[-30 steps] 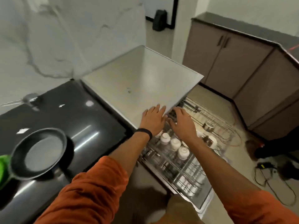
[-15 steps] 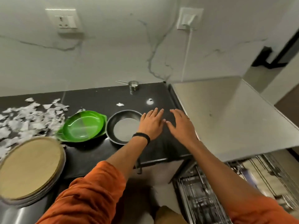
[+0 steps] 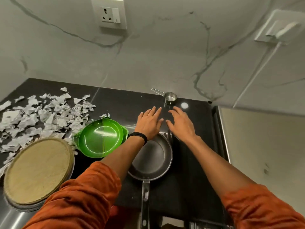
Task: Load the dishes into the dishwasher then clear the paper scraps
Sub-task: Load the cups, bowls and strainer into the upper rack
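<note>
1. Head view: both hands hover over the glossy black stone counter (image 3: pixel 194 162), fingers straight and spread, holding nothing. The left hand (image 3: pixel 149 123) and right hand (image 3: pixel 180 123) sit side by side, thumbs nearly touching.
2. Just beyond the fingertips, near the wall, stands the small shiny steel measuring cup with a thin wire handle (image 3: pixel 170 98), the handle pointing left. It looks like the probable next pick. I judge it light, rigid and slick, so a pinch on the handle or across the rim with 1 hand should do.
3. Under the wrists lies the round dark non-stick frying pan (image 3: pixel 153 161), its long handle pointing towards the person and reaching the near counter edge. It is probably the heaviest single piece here and is best taken by the handle.
4. Left of the pan sits the bright green round plastic dish with side lugs (image 3: pixel 99 138), seemingly 2 nested. It looks light, stiff and smooth, and can be lifted by the rim or lugs.
5. Further left, the round tan woven-looking plates (image 3: pixel 38 171), seemingly stacked, fill the near corner. They are likely weighty together, so 2 hands under the rim would suit.
6. The torn grey-white paper scraps (image 3: pixel 41 113) are spread over the counter's left rear. Soft and featherlight, they would scatter easily, so sweeping them together should work better than picking them singly.
</note>
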### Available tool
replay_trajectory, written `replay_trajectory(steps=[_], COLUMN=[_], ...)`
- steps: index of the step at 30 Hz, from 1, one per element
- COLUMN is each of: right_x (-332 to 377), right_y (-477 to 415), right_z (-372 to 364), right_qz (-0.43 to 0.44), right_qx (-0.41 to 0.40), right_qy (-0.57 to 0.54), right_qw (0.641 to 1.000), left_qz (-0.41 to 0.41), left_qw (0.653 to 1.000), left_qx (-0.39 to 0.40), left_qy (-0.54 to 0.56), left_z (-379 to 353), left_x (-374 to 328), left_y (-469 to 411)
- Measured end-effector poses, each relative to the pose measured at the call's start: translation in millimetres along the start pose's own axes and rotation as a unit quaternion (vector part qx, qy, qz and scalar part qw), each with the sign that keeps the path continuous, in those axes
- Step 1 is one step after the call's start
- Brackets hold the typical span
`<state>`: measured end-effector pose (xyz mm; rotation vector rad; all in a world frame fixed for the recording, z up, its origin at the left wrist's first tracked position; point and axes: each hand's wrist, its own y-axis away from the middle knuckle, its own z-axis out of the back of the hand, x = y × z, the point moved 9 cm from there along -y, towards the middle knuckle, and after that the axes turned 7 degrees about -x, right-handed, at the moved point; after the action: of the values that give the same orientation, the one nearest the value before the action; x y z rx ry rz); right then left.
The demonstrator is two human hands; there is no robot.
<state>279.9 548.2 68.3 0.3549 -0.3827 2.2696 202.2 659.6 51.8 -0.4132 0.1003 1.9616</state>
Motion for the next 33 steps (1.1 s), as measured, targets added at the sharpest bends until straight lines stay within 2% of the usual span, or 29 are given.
replay_trajectory(steps=[7,12,16,22,27,33], right_x=[-15,-28,-37,-41,-35,-40], right_y=[-74,-101,-112,-101,-52,36], right_z=[-36,-67,-81,-62,-28,17], right_qz=[0.022,0.021,0.001,-0.049,-0.05,-0.132], right_qx=[0.089,0.15,0.165,0.083,0.014,-0.074], right_qy=[0.06,0.093,0.077,0.005,-0.025,-0.131], right_qw=[0.994,0.984,0.983,0.995,0.998,0.98], left_qz=[0.041,0.034,0.019,-0.005,-0.025,-0.079], left_qw=[0.999,0.999,0.999,1.0,1.0,0.994], left_qx=[-0.01,-0.025,-0.031,-0.028,-0.003,0.018], left_qy=[0.004,0.009,0.009,0.013,0.014,0.069], left_z=[-15,-19,-17,-10,-10,-6], left_x=[15,18,14,1,-11,-47], left_y=[-34,-47,-47,-39,-24,26])
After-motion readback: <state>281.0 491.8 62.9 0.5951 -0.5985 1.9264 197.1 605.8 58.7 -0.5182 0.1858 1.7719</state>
